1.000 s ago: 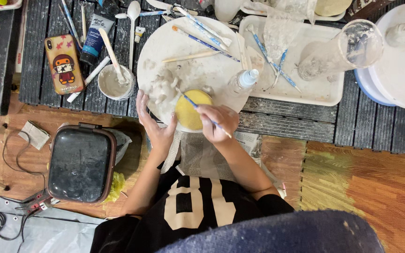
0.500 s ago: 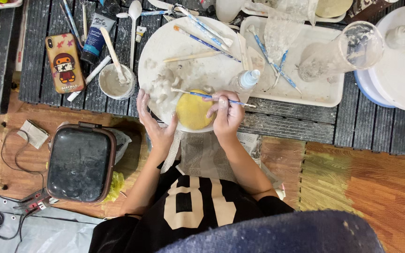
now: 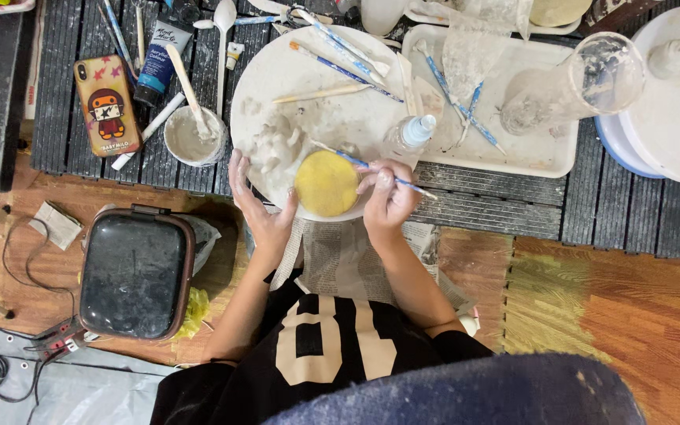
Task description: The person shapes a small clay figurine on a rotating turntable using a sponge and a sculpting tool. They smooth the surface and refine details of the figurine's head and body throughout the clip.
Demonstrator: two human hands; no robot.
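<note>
A: Item one, left hand (image 3: pixel 260 211). Condition?

B: Fingers apart and flat, gripping nothing. It lies on the rim of the round white board (image 3: pixel 332 110) at about 7 o'clock, fingertips just beside the pale clay figure (image 3: pixel 277 149). No change from a second ago. The forearm runs down toward 6 o'clock, elbow tucked near the body.

A: Item two, the yellow disc (image 3: pixel 326 182)?

B: At 6 o'clock on the board, between the two hands and overhanging the near rim a little. Its position is unchanged.

A: Item three, the tool?

B: A thin blue-handled tool (image 3: pixel 352 161). This is what has changed. Half a second ago it lay almost level across the top of the disc. Now it slants, with the working end toward 10 o'clock past the disc's upper edge and the handle end toward 4 o'clock over the dark slatted desk (image 3: pixel 513 208).

A: Reading of that?

B: In my judgement, a stroke across the disc's upper edge is in mid-course. The work on it looks unfinished.

A: Item four, right hand (image 3: pixel 387 197)?

B: Closed around the tool's handle, pinched like a pen, at 3 o'clock of the disc. The knuckles are up and the wrist is bent inward. It sits a little lower and further right than before.
</note>
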